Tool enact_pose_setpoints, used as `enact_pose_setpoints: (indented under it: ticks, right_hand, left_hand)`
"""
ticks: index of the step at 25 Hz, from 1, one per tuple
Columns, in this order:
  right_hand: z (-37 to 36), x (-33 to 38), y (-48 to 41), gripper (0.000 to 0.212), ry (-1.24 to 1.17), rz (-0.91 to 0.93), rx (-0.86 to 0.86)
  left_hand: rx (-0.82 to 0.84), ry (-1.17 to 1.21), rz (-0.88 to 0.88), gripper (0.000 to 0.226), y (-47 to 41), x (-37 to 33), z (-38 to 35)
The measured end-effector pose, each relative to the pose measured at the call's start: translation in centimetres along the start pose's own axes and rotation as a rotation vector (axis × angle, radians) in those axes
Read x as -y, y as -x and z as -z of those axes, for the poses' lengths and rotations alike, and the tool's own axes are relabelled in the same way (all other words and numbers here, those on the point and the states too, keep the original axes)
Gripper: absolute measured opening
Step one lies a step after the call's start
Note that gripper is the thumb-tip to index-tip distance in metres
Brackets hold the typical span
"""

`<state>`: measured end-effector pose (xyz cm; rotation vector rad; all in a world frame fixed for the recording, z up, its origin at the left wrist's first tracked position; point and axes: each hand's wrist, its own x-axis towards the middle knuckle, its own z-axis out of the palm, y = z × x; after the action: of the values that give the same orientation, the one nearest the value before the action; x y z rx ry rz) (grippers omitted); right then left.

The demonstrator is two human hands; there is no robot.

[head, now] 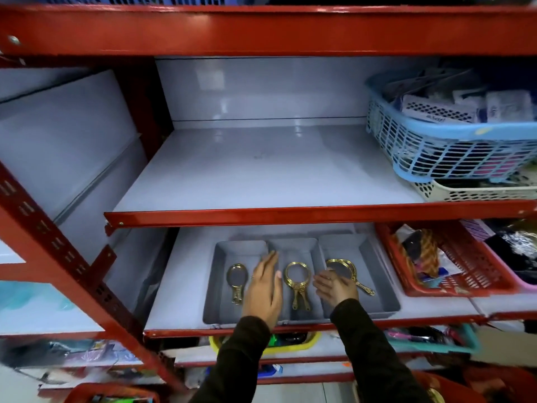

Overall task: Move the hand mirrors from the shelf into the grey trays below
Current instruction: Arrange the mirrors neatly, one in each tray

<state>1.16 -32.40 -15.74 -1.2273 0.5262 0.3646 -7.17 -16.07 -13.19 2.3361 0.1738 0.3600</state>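
Three trays [299,315] side by side (lower shelf), mirrors [297,276] in each.

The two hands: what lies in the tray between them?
In the head view, a stack of gold mirrors lies in the middle tray, between the left hand and the right hand.

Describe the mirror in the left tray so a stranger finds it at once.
On the red rack, under the bare grey shelf, stand three grey trays. The left tray holds the mirror: gold, handle toward you, lying alone, left of the left hand.
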Motion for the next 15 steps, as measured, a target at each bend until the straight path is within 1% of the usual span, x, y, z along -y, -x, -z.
enact_pose_setpoints:
  ticks: [2,4,6,8,10,12,13,14,15]
  right_hand:
    - [1.9,1.0,-1.0,0.03,0.021,0.015,-0.056]
    - [4.4,2.5,-2.7,0.03,0.036,0.026,-0.094]
    - [6.2,4.0,-4.2,0.02,0.061,0.018,-0.098]
    - [8.0,5.5,-6.4,0.02,0.111,0.009,-0.137]
    - [9.7,6.0,-9.3,0.023,0.168,-0.006,-0.165]
    - [11.7,5.1,-13.4,0.031,0.31,-0.025,-0.173]
    - [12.1,4.5,-14.7,0.043,0.401,-0.036,-0.186]
    - [12.2,4.5,-15.1,0.054,0.486,-0.047,-0.178]
    - [12.2,4.8,-15.2,0.059,0.57,-0.06,-0.17]
  left_hand:
    - [0.108,0.092,0.047,0.047,-0.2,-1.2,-2.4]
    - [0.197,0.241,0.167,0.045,-1.3,-3.1,-5.2]
    - [0.254,0.435,0.331,0.046,-2.5,-4.3,-7.9]
    - [0.308,0.658,0.507,0.053,-4.1,-5.8,-11.0]
    - [0.34,0.842,0.7,0.054,-5.9,-7.1,-13.9]
    - [0.384,0.925,0.825,0.059,-7.5,-8.4,-16.7]
    - [0.394,0.936,0.858,0.062,-8.1,-8.6,-17.9]
    - [0.38,0.937,0.882,0.064,-8.6,-8.6,-19.1]
    - [0.347,0.952,0.908,0.065,-9.2,-8.6,-20.2]
